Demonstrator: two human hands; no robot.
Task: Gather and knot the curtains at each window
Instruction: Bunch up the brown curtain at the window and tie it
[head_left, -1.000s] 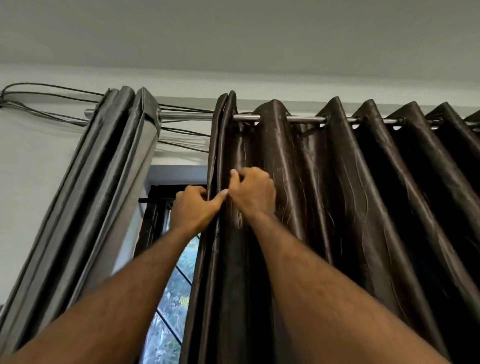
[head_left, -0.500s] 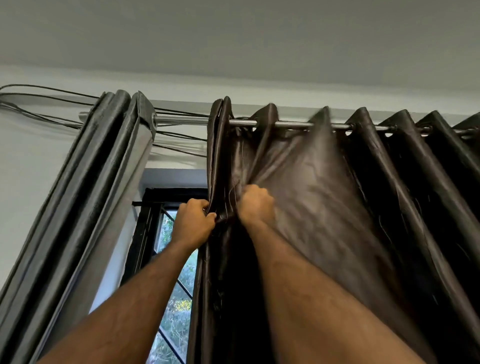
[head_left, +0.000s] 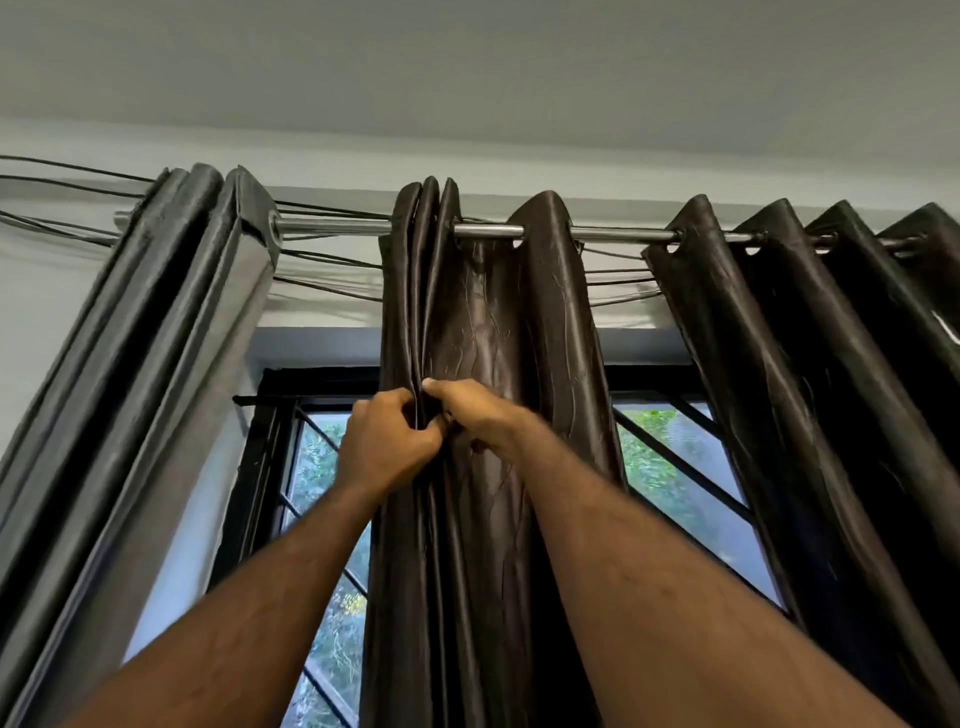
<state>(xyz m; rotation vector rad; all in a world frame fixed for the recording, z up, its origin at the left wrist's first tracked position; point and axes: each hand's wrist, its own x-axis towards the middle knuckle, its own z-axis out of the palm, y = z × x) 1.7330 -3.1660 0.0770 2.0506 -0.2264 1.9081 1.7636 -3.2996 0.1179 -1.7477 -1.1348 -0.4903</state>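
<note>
Fingers of left hand (head_left: 387, 447) curled tight round bunched folds of dark brown curtain (head_left: 498, 332) at frame centre; right hand (head_left: 475, 415) pinches same folds just beside it, thumb on top. Curtain hangs from metal rod (head_left: 618, 235) across upper frame. Grey curtain (head_left: 171, 322) bunched upper left. Window (head_left: 691, 488) behind.

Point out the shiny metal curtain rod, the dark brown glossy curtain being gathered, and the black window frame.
shiny metal curtain rod (head_left: 332, 225), head view, bare stretch between the curtains.
dark brown glossy curtain (head_left: 488, 332), head view, crinkled front fold above the hands.
black window frame (head_left: 322, 381), head view, top bar.
</note>
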